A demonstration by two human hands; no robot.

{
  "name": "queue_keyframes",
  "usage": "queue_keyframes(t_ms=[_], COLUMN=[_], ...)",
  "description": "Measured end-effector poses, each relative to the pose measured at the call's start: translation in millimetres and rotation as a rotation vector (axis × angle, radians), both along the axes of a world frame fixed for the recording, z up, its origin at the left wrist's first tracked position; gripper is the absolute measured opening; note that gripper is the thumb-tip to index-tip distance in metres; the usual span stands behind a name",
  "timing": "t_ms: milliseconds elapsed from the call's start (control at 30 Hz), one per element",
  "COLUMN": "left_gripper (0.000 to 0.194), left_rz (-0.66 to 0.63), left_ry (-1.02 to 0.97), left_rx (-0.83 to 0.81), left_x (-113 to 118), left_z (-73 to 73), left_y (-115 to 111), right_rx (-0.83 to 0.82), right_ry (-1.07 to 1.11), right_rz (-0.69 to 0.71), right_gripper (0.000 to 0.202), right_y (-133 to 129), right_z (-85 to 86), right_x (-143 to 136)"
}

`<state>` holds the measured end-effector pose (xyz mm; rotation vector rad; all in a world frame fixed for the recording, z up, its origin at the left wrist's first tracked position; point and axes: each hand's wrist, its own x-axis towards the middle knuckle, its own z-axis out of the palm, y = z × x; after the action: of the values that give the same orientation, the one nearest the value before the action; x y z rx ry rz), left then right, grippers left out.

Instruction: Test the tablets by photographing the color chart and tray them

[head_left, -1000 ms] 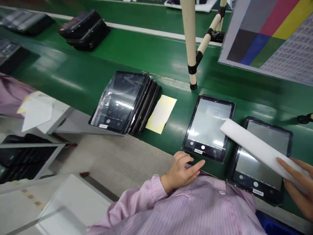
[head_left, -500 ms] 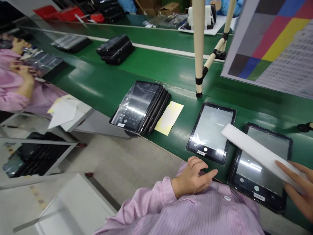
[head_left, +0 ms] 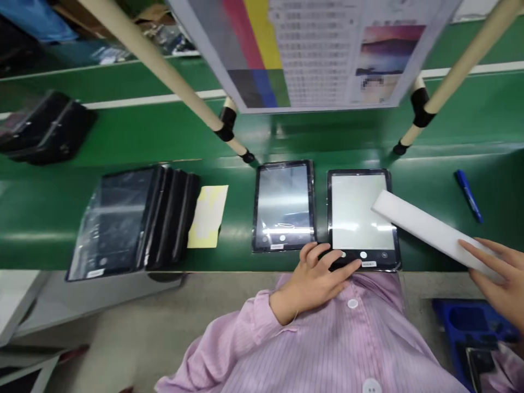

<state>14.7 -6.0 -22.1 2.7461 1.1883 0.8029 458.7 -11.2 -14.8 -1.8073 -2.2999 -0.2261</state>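
My right hand (head_left: 497, 275) grips one end of a long white foam block (head_left: 429, 229), whose far end overlaps the right side of a tablet (head_left: 362, 210) with a lit pale screen. My left hand (head_left: 317, 278) is at the table's front edge, fingers apart and holding nothing. Its fingertips lie over the lower left corner of that tablet; whether they press on it I cannot tell. A second tablet (head_left: 283, 204) with a lit grey screen lies just to the left. Both tablets lie face up and carry a small white label at the bottom.
Left on the green table (head_left: 229, 256) are a yellow-edged paper (head_left: 208, 215) and a leaning stack of film-wrapped tablets (head_left: 123, 218). A blue marker (head_left: 469, 195) lies at the right. Beige poles (head_left: 164, 68) flank a hanging printed chart (head_left: 315, 60). Below right is a blue tray (head_left: 450, 327).
My view has swung to the right, bringing the blue marker and blue tray into sight. My left hand now overlaps the right tablet's lower corner. The foam block stays in my right hand.
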Motion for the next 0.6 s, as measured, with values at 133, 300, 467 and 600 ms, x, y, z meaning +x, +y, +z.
queue_keyframes(t_ms=[133,300,467,600], left_gripper=[0.038,0.037,0.044,0.043], left_rz=[0.002,0.038,0.037,0.15], left_ry=[0.014,0.042,-0.079,-0.05], left_rx=[0.024,0.019,0.06,0.004], left_x=[16.6,18.5,-14.4,-38.1], left_z=[1.3,4.1,1.9,-9.3], left_y=[1.5,0.3,-13.5,-31.2], right_rx=[0.054,0.041,0.038,-0.005], right_ry=[0.003,0.044,0.036,0.065], right_rz=[0.062,0.023,0.041,-0.045], right_gripper=[0.035,0.035,0.036,0.039], right_y=[-1.6,0.2,1.7,11.8], right_z=[1.4,-3.9,-8.7,-12.8], right_x=[-13.4,-18.8,-11.8,-13.0])
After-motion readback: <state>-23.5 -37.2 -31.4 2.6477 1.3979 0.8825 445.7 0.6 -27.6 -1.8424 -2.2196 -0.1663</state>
